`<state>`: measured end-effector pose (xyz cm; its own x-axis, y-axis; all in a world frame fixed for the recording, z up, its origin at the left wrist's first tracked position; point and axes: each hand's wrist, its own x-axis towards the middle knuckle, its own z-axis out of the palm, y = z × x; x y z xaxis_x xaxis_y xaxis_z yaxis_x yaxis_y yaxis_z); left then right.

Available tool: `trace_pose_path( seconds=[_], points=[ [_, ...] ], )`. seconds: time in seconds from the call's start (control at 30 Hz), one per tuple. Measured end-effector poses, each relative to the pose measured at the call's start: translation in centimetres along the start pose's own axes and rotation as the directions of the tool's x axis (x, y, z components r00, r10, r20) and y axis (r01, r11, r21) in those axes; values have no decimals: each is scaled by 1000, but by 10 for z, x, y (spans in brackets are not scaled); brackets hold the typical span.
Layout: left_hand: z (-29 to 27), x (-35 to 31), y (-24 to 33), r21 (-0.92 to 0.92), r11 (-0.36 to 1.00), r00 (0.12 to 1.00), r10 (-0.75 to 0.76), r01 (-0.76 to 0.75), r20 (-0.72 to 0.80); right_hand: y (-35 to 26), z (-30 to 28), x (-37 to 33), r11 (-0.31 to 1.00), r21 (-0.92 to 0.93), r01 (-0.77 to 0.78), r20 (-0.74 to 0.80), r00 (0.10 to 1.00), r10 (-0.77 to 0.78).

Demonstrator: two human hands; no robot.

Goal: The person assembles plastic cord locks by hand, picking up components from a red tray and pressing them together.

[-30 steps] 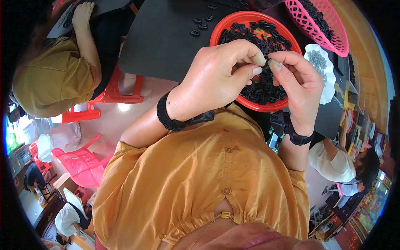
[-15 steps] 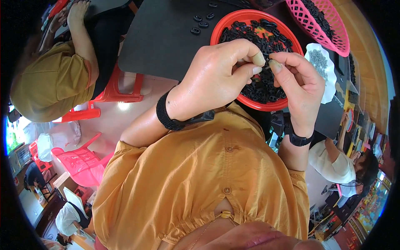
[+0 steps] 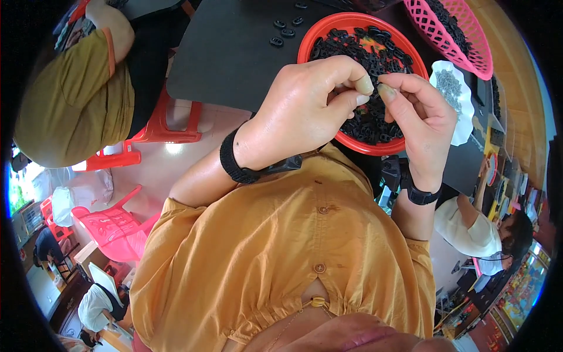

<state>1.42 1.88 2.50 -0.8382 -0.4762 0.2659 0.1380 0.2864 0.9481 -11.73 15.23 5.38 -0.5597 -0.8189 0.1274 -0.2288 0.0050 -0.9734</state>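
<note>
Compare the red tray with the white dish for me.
The red tray is round; the white dish has a wavy edge. The red tray looks larger than the white dish. The red tray holds black pieces; the white dish holds smaller grey bits. Both sit on the dark table.

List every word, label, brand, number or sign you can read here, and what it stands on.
No text can be read anywhere in this view.
Black parts in the red bowl: too small to show any lettering.
Pink chair: patterned back, too indistinct to tell any letters.
Poster: too small and blurred to read.
</note>
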Motion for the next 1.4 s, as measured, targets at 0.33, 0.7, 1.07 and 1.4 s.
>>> trace_pose_path(
  seconds=[0.33,0.7,1.07,1.4],
  points=[
    [0,1,-1,-25,1000,1000,-18,18,1,1,1,1,1000,-2,1,51,999,-1],
    [-4,6,-3,-209,959,981,-195,192,6,11,7,0,988,-121,100,27,995,-98],
    [-3,7,-7,-248,958,989,-151,146,0,15,13,-5,869,-419,263,-25,953,-301],
    [0,5,2,-244,955,985,-168,170,30,20,6,-8,910,-334,244,-10,965,-262]
  ],
)
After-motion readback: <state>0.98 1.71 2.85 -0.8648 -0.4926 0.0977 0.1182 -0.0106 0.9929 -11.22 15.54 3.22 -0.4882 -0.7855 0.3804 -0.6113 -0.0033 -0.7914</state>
